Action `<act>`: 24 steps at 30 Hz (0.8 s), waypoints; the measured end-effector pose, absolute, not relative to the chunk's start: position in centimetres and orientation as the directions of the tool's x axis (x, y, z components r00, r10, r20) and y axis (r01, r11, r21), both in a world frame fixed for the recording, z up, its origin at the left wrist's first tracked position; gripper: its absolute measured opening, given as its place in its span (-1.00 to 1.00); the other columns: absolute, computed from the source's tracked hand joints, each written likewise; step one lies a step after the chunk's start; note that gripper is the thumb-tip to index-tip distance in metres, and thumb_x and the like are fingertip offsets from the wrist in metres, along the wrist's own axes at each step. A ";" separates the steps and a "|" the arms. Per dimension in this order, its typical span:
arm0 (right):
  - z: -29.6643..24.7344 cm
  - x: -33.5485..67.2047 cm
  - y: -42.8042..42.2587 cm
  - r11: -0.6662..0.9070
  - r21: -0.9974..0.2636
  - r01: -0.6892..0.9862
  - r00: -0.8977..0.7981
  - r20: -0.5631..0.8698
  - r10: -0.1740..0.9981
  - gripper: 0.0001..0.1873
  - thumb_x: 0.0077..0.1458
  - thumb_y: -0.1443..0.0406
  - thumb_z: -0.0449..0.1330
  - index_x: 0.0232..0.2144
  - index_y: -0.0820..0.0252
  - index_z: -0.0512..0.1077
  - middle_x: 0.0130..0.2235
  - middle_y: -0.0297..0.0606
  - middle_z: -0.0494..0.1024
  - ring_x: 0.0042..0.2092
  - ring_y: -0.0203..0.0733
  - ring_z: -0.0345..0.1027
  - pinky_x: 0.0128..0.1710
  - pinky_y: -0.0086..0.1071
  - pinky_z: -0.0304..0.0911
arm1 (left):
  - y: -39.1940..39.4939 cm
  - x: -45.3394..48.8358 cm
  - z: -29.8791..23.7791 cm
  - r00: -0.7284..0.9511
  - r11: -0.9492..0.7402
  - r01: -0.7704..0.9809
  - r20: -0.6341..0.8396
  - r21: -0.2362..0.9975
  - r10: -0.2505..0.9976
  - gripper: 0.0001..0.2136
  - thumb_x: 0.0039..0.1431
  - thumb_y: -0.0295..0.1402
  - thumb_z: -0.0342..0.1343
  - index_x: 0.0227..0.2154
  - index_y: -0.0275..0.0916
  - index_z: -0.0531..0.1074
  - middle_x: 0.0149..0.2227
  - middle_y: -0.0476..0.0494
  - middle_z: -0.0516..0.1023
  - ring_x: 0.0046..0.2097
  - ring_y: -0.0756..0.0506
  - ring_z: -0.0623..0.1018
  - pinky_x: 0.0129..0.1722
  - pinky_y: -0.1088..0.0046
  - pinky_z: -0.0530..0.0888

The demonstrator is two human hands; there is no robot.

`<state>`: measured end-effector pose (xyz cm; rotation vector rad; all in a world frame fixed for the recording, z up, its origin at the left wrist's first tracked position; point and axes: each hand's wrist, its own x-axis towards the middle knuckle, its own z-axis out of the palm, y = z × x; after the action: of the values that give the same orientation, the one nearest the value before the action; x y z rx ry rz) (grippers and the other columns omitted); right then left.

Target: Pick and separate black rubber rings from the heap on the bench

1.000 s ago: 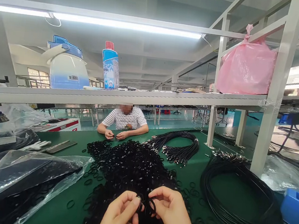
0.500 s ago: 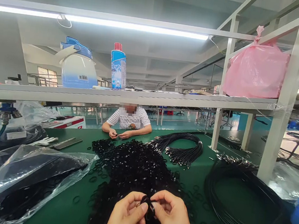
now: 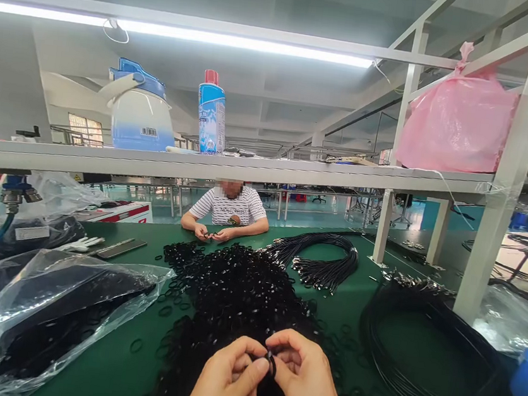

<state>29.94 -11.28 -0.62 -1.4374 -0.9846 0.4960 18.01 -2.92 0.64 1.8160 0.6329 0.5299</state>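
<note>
Just above a large heap of black rubber rings [image 3: 244, 291], my two hands meet near the bottom middle of the head view. A small black ring [image 3: 272, 365] is pinched between them. My left hand [image 3: 231, 375] closes its thumb and forefinger on the ring's left side. From the right, the thumb and forefinger of my right hand [image 3: 303, 374] close on the same ring. Part of the ring is hidden behind my fingertips. Loose rings lie scattered on the green tabletop [image 3: 111, 365] around the heap.
A clear plastic bag [image 3: 68, 322] of black parts lies left. Bundled black cables [image 3: 328, 262] and a larger cable coil [image 3: 383, 364] lie right. Across the table a person [image 3: 229, 210] handles small parts. A shelf [image 3: 248, 169] carries a kettle [image 3: 142, 114], spray can [image 3: 212, 116] and pink bag [image 3: 458, 125].
My fingertips have drawn closer together, and the black loops between them now show as one small ring. The person across has brought their hands nearer each other. The view has shifted slightly.
</note>
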 end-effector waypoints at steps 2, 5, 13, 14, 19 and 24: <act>-0.5 29.9 -11.4 0.123 -0.945 0.303 0.545 0.278 0.791 -0.80 -0.09 0.41 0.13 -0.36 0.17 0.48 -0.45 -0.34 0.48 -0.41 -0.24 0.34 -0.39 -0.41 0.26 | -2.8 18.0 0.6 0.731 -0.318 0.181 0.089 0.931 0.677 -0.67 0.09 -0.06 0.03 -0.44 -0.27 0.39 -0.64 0.09 0.28 -0.63 0.08 0.19 -0.65 0.61 0.11; -0.6 30.3 -11.5 0.141 -0.963 0.231 0.552 0.249 0.796 -0.82 -0.09 0.42 0.16 -0.36 0.17 0.46 -0.45 -0.36 0.46 -0.43 -0.27 0.32 -0.41 -0.44 0.24 | -1.9 17.6 1.0 0.642 -0.284 0.156 0.121 0.946 0.757 -0.67 0.13 -0.08 -0.02 -0.53 -0.25 0.34 -0.65 0.12 0.19 -0.61 0.09 0.11 -0.63 0.62 0.02; -1.3 30.5 -11.0 0.236 -0.972 0.007 0.504 0.207 0.838 -0.72 -0.13 0.31 0.28 -0.28 0.23 0.44 -0.27 -0.24 0.48 -0.38 -0.26 0.33 -0.32 -0.37 0.23 | -2.6 17.3 1.5 0.710 -0.336 0.223 0.084 0.915 0.699 -0.69 0.11 -0.06 0.02 -0.45 -0.23 0.38 -0.69 0.12 0.26 -0.64 0.07 0.15 -0.64 0.59 0.04; -1.3 30.4 -11.0 0.230 -0.973 0.031 0.495 0.215 0.842 -0.72 -0.13 0.31 0.27 -0.28 0.23 0.44 -0.29 -0.25 0.48 -0.39 -0.26 0.32 -0.33 -0.37 0.23 | -2.8 17.4 1.3 0.737 -0.344 0.222 0.075 0.912 0.672 -0.72 0.10 -0.09 0.04 -0.38 -0.22 0.39 -0.67 0.11 0.29 -0.63 0.06 0.19 -0.63 0.58 0.07; -1.4 30.4 -10.9 0.196 -0.969 0.153 0.528 0.248 0.812 -0.77 -0.11 0.35 0.20 -0.30 0.21 0.45 -0.40 -0.30 0.48 -0.41 -0.24 0.31 -0.38 -0.38 0.21 | -2.5 17.4 1.2 0.686 -0.357 0.194 0.133 0.914 0.715 -0.75 0.15 -0.15 -0.01 -0.45 -0.24 0.35 -0.69 0.15 0.23 -0.60 0.06 0.18 -0.56 0.58 0.12; -1.2 30.6 -11.0 0.221 -0.971 0.093 0.534 0.236 0.812 -0.79 -0.09 0.30 0.22 -0.32 0.21 0.48 -0.29 -0.22 0.54 -0.26 -0.12 0.39 -0.22 -0.31 0.26 | -1.7 16.9 1.9 0.657 -0.350 0.243 0.112 0.905 0.746 -0.62 0.13 -0.03 -0.03 -0.60 -0.23 0.25 -0.74 0.16 0.17 -0.63 0.07 0.11 -0.59 0.57 0.07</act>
<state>30.57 -10.96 -1.17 -1.2697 -0.9051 0.6039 16.94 -1.73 1.93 1.9027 0.7776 0.6501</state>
